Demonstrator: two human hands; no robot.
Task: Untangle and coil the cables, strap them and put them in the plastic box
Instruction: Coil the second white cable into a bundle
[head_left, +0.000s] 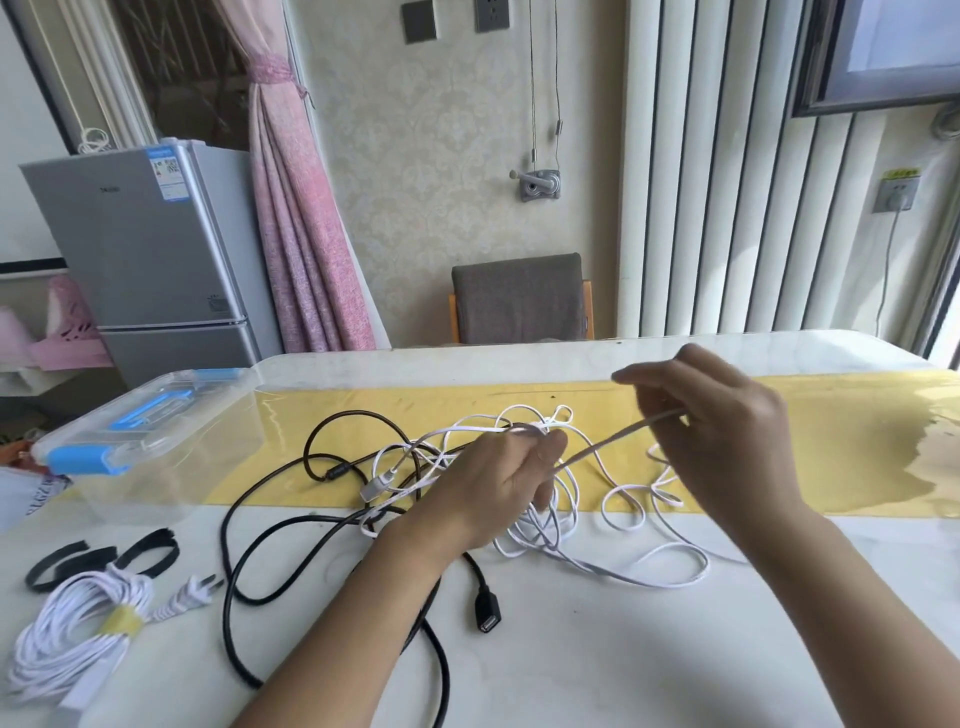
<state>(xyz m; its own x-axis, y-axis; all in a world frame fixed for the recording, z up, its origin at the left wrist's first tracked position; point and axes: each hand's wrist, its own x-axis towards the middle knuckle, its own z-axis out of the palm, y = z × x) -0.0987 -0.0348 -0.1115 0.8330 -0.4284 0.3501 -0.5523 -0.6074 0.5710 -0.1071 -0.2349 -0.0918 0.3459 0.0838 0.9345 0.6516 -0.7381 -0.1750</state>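
- Three cables on the table (597, 665): one done, two loose.
- Nearest, left edge: white coiled cable (67, 644), bound with one yellow strap (122, 621). Its plug (189, 597) lies just beside the coil, pointing right.
- Just behind the coil: black straps (148, 551), looks like three, looped and unused, lying flat.
- Black cable (234, 566): uncoiled, in big loose loops across the centre-left of the table, passing under the left forearm. One USB socket end (488, 613) lies free near the front.
- White flat cable (670, 566): one, tangled in many small loops at table centre, crossing over the black cable. One grey connector (376, 486) shows left of the hands.
- Left hand (498, 488): fingers curled around a bunch of white flat cable loops, lifted off the table.
- Right hand (727, 431): raised, thumb and fingers pinching a single strand of the same cable. That strand runs taut down to the left hand.
- Plastic box (130, 483): one, clear, far left on the table, lid on, two blue latches and one blue handle. No cable visible inside.
- Yellow runner (831, 452) lies under the far half of the tangle.
- Beyond the table: one chair (519, 301), one fridge (156, 249), one pink curtain (296, 234).
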